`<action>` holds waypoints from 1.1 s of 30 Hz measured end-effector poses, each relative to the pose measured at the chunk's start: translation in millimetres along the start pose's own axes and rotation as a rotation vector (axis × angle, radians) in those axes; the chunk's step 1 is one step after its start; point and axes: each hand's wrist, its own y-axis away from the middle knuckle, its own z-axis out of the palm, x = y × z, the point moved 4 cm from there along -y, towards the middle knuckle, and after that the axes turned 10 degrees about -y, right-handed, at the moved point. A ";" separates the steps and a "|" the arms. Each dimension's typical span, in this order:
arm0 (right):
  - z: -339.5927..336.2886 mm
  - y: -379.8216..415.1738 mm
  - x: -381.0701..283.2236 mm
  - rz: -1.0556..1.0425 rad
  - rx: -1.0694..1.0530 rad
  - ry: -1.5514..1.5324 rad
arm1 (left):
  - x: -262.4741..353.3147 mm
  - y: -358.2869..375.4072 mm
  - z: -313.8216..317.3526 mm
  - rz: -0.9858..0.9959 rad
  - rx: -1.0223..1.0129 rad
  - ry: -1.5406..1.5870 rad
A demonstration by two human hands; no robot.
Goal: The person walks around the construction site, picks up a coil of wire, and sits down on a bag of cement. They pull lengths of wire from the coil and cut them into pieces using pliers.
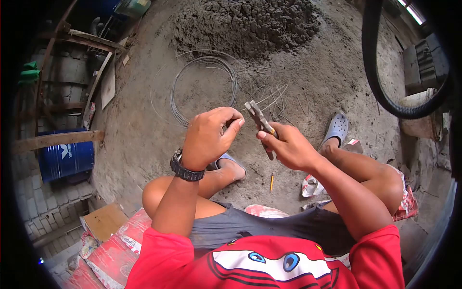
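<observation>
My right hand (288, 146) is closed around the handles of a worn pair of pliers (260, 120). Their jaws point up and to the left, close to the fingertips of my other hand. My left hand (210, 136), with a dark watch on its wrist, pinches a thin wire (275, 99) that runs past the plier jaws to the right. The exact grip point is hidden by the fingers. Beyond my left hand a coil of grey wire (235, 82) lies on the dusty floor, with several loose cut lengths beside it.
A heap of wet grey mortar (245, 26) lies at the far side. A yellow pencil (271, 183) is on the floor between my feet. To the left are a blue drum (66, 155) and red sacks (113, 255). A black corrugated hose (373, 62) hangs at right.
</observation>
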 end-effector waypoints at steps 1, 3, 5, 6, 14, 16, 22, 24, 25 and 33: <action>0.6 0.7 0.2 0.000 0.000 0.000 | -0.2 -0.3 1.5 0.003 -0.002 0.011; 3.2 2.0 -5.9 0.024 -0.016 0.057 | -1.4 -1.6 4.1 -0.002 -0.006 0.020; 0.6 4.9 -13.3 0.040 0.002 0.104 | -0.2 -2.5 6.0 -0.005 -0.011 0.028; -1.1 4.7 -15.2 0.018 0.014 0.164 | 0.5 -2.7 6.5 -0.021 -0.014 0.056; 4.0 4.6 0.4 0.070 0.052 -0.206 | -6.8 -2.6 14.4 -0.125 -0.070 0.279; 1.9 3.5 5.2 0.168 0.066 -0.116 | -5.8 -0.2 16.8 -0.143 -0.063 0.304; 1.7 8.2 -5.6 0.166 0.104 0.025 | -0.3 1.7 18.1 -0.103 -0.070 0.274; -0.8 9.2 -14.6 0.183 0.101 0.044 | -1.8 1.6 15.4 -0.086 -0.062 0.271; -1.3 8.1 -16.9 0.201 0.096 0.064 | -2.6 1.8 13.7 -0.071 -0.054 0.269; -0.4 1.2 -19.2 -0.024 0.146 0.382 | -8.0 -3.9 10.2 -0.022 0.001 0.130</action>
